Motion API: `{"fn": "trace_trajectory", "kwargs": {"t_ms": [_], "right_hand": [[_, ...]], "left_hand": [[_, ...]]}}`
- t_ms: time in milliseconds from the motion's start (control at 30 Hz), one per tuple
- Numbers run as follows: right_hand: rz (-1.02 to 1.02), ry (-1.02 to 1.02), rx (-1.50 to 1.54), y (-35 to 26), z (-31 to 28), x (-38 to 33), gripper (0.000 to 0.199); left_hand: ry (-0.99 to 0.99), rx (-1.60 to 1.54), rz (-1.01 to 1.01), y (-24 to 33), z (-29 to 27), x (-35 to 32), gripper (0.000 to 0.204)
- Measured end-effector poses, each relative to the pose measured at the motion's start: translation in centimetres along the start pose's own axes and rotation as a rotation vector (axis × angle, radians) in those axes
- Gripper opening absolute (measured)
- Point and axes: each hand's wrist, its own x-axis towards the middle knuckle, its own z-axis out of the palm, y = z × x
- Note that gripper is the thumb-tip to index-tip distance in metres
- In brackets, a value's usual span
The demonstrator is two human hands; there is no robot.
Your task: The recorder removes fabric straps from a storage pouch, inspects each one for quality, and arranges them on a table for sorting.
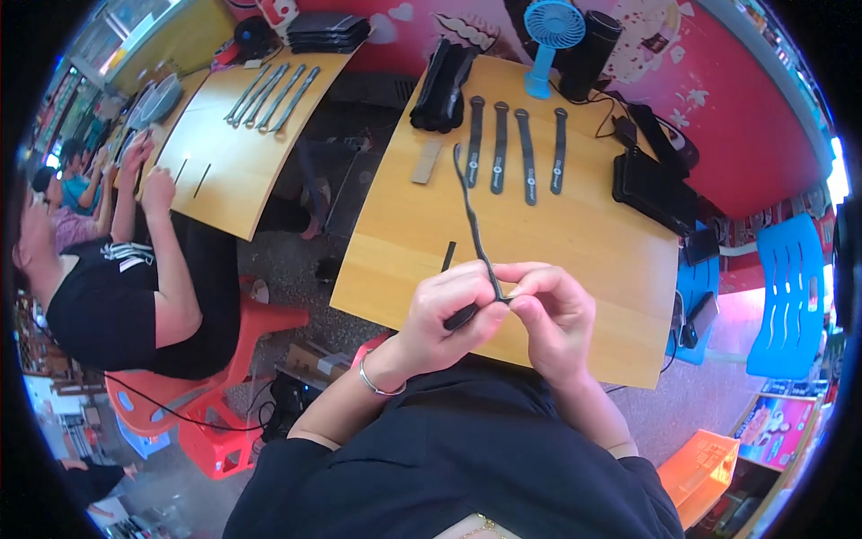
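Note:
My left hand (456, 304) and my right hand (555, 316) meet over the near edge of the wooden table. Between them is a thin black strap (472, 216), seen edge-on and slanting up and away. The left fingers wrap around it, and a dark flat end (461, 316) shows below them. My right thumb and fingers pinch the strap at its bend, where the fingertips hide the detail. Beyond the hands lie several flat black straps (528, 160) in a row, each with a slotted end. A short black strip (448, 257) sits just past my left hand.
A pile of black straps (444, 85) and a brown cardboard piece (426, 163) lie at the far left. A blue fan (541, 49), a black cylinder (590, 56) and a black pouch (654, 193) stand farther right. Another person (117, 292) sits at a second table (235, 171).

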Motion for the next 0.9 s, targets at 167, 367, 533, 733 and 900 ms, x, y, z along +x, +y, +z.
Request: {"fn": "trace_trajectory", "kwargs": {"t_ms": [167,367,533,733,900], "right_hand": [[0.009,0.191,0.106,-1.1,-0.1,0.8,0.01],[-0.129,0.375,0.176,-3.8,-7.3,1.9,0.018],[-0.369,0.327,0.266,-7.0,-14.8,1.7,0.022],[-0.519,0.411,0.445,-9.3,-19.3,1.4,0.025],[-0.561,0.413,0.461,-12.7,-19.9,1.8,0.025]], "left_hand": [[-0.069,-0.078,-0.055,0.6,-1.0,0.4,0.019],[-0.092,-0.435,-0.259,0.5,-4.0,-1.7,0.025],[-0.095,-0.477,-0.338,0.2,-5.7,-2.9,0.028],[-0.111,-0.542,-0.375,0.6,-7.4,-4.4,0.028],[-0.169,-0.516,-0.332,0.8,-7.3,-3.0,0.026]]}}
